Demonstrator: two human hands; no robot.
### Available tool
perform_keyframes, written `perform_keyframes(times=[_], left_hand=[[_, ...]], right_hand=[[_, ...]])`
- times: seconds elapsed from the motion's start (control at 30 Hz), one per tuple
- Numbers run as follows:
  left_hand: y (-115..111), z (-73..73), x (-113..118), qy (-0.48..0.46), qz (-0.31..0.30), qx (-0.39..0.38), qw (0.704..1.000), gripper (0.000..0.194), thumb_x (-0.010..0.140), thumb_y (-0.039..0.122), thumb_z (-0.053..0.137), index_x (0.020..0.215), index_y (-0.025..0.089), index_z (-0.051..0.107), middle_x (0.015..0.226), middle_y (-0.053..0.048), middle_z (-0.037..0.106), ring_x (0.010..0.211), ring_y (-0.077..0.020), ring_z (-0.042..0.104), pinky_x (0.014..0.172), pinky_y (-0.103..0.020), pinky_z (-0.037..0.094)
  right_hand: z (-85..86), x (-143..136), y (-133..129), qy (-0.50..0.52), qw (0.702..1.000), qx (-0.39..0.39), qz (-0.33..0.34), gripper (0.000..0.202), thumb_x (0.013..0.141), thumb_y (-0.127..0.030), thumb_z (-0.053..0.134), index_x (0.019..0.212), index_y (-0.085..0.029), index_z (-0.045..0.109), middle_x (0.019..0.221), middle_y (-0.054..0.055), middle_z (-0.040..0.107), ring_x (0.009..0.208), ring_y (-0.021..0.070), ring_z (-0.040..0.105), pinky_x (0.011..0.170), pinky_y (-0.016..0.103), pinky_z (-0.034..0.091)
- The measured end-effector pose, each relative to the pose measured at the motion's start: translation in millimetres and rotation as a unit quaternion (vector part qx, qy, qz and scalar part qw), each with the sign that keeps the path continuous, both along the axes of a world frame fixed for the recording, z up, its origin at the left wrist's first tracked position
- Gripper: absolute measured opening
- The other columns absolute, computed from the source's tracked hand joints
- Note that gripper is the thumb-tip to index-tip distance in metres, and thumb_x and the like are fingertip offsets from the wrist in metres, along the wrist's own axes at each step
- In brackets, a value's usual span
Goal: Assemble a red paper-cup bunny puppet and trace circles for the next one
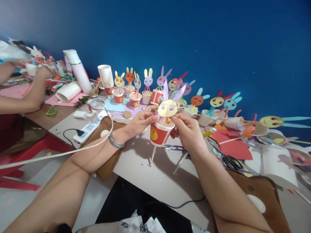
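Note:
A red and white paper cup [160, 133] is held above the table, a thin white stick [153, 156] pointing down from its base. Over its rim stands a round yellow paper face [167, 108] with drawn lashes and two purple ears. My left hand [145, 120] pinches the cup's left rim beside the face, its wrist wearing a bangle. On the other side my right hand [187, 129] has thumb and finger closed at the cup's right rim, by a small orange paper strip [178, 115].
Finished-looking rabbit cups [118, 96] line the blue wall. Scissors [232, 161] and red paper [234, 144] lie right. A power strip [89, 128], white cable and tall bottle [79, 69] are left. Another person's hands [43, 72] work at far left.

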State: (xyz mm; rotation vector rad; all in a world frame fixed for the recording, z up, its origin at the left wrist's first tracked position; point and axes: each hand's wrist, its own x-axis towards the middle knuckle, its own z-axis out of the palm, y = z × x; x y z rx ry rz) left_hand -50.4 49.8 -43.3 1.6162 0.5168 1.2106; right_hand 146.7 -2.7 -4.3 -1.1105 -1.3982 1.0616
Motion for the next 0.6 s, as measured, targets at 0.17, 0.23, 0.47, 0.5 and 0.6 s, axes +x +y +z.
perform_keyframes(times=[0.17, 0.23, 0.47, 0.5, 0.6], left_hand=[[-7, -0.3, 4, -0.009, 0.034, 0.021, 0.999, 0.056, 0.087, 0.073, 0.067, 0.073, 0.019, 0.070, 0.132, -0.010, 0.066, 0.134, -0.0271, 0.058, 0.118, -0.046, 0.047], [-8, 0.3, 4, -0.010, 0.047, 0.026, 0.998, 0.056, 0.089, 0.073, 0.064, 0.075, 0.019, 0.070, 0.134, -0.010, 0.065, 0.135, -0.0265, 0.057, 0.119, -0.046, 0.045], [-9, -2.2, 3, -0.017, 0.054, 0.026, 0.998, 0.051, 0.094, 0.068, 0.061, 0.084, 0.019, 0.070, 0.136, -0.010, 0.064, 0.127, -0.0221, 0.062, 0.106, -0.037, 0.055], [-9, -2.6, 3, -0.018, 0.053, 0.022, 0.998, 0.051, 0.094, 0.069, 0.060, 0.088, 0.020, 0.071, 0.134, -0.010, 0.065, 0.124, -0.0214, 0.063, 0.104, -0.036, 0.056], [-11, -1.8, 3, -0.030, 0.054, 0.002, 0.998, 0.054, 0.095, 0.073, 0.056, 0.104, 0.022, 0.071, 0.120, -0.009, 0.073, 0.114, -0.0204, 0.069, 0.097, -0.035, 0.059]], right_hand=[[2.3, -9, -8, 0.000, 1.000, 0.016, -0.011, 0.034, 0.093, -0.044, 0.067, 0.068, -0.021, 0.061, 0.048, -0.005, 0.050, 0.043, 0.0092, 0.045, 0.045, 0.024, 0.038], [1.1, -12, -11, 0.008, 1.000, 0.023, -0.011, 0.037, 0.095, -0.044, 0.065, 0.067, -0.021, 0.059, 0.048, -0.005, 0.050, 0.043, 0.0096, 0.046, 0.045, 0.024, 0.038], [-13.5, -16, -13, 0.062, 0.998, 0.025, 0.019, 0.033, 0.097, -0.050, 0.065, 0.081, -0.022, 0.065, 0.056, -0.005, 0.052, 0.049, 0.0101, 0.049, 0.049, 0.024, 0.040], [-14.6, -17, -13, 0.072, 0.997, 0.023, 0.028, 0.032, 0.097, -0.051, 0.065, 0.084, -0.022, 0.066, 0.057, -0.005, 0.052, 0.050, 0.0103, 0.050, 0.050, 0.025, 0.041], [-13.9, -17, -12, 0.105, 0.993, 0.009, 0.056, 0.030, 0.094, -0.052, 0.069, 0.097, -0.022, 0.070, 0.061, -0.005, 0.054, 0.051, 0.0109, 0.051, 0.052, 0.026, 0.045]])
